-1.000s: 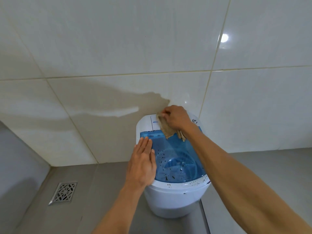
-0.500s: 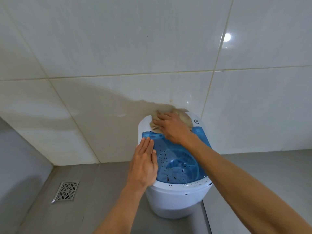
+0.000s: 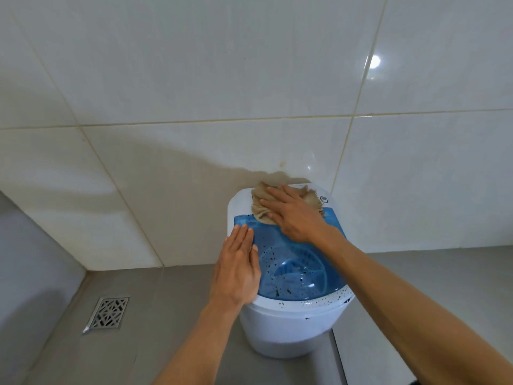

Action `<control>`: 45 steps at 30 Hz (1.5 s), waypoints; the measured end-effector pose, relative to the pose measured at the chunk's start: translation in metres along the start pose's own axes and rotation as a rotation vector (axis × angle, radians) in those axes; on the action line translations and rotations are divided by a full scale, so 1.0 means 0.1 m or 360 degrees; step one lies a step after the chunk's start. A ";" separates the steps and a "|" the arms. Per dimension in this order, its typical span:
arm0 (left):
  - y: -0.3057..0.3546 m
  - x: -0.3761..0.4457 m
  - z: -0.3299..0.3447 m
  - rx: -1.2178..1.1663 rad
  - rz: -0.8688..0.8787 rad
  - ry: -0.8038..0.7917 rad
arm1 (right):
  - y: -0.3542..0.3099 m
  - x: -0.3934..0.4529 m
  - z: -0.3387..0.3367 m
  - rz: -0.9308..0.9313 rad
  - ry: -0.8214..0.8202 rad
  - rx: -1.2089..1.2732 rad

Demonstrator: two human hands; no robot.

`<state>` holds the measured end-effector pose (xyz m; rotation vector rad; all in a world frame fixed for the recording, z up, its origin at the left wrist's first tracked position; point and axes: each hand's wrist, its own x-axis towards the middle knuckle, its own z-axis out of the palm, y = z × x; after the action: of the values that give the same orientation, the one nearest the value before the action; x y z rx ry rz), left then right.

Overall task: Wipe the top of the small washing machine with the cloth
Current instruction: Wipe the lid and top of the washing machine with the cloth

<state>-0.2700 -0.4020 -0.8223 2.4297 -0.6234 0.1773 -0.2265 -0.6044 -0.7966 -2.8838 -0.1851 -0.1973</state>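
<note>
A small white washing machine (image 3: 291, 326) with a clear blue lid (image 3: 299, 270) stands on the floor against the tiled wall. Dark specks dot the lid and the front rim. A tan cloth (image 3: 261, 198) lies spread on the white control panel at the back of the top. My right hand (image 3: 294, 215) presses flat on the cloth, fingers apart and pointing left. My left hand (image 3: 237, 270) rests flat on the left rim of the machine, fingers together, holding nothing.
White glossy wall tiles (image 3: 194, 79) rise right behind the machine. The grey floor (image 3: 155, 329) has a metal drain grate (image 3: 107, 314) at the lower left. A grey wall (image 3: 33, 259) closes the left side. A round button (image 3: 323, 199) sits at the panel's right end.
My right hand went from gripping the bunched cloth to pressing it spread flat on the back panel, sliding slightly left. The left hand has stayed on the rim.
</note>
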 end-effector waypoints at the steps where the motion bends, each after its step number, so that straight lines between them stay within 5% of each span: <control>1: 0.00 0.00 0.00 -0.0001 -0.0001 -0.0003 | 0.07 -0.09 -0.01 0.0030 0.0024 0.0071; 7: -0.01 0.00 0.01 -0.0005 -0.0014 -0.0015 | 0.09 0.21 -0.01 0.0452 0.0013 0.0049; 15: 0.00 -0.01 -0.01 -0.0007 -0.0002 -0.0019 | 0.01 0.01 0.02 -0.0064 0.0110 0.0056; 24: 0.01 -0.02 -0.01 0.0025 -0.0015 -0.0030 | -0.11 0.27 0.03 0.0384 0.0036 0.0028; 31: 0.01 -0.02 -0.02 0.0016 -0.0011 -0.0039 | -0.07 -0.17 -0.05 -0.0056 -0.0156 -0.0058; 38: 0.00 0.00 -0.02 0.0024 -0.0021 -0.0050 | 0.15 -0.38 -0.18 0.0229 -0.0172 -0.0131; 45: -0.01 -0.02 -0.02 0.0042 0.0016 -0.0058 | 0.03 -0.59 -0.23 0.0214 -0.0245 -0.0033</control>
<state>-0.2710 -0.3997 -0.8214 2.4608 -0.6534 0.1463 -0.2866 -0.6189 -0.7840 -2.9188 -0.0160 0.0475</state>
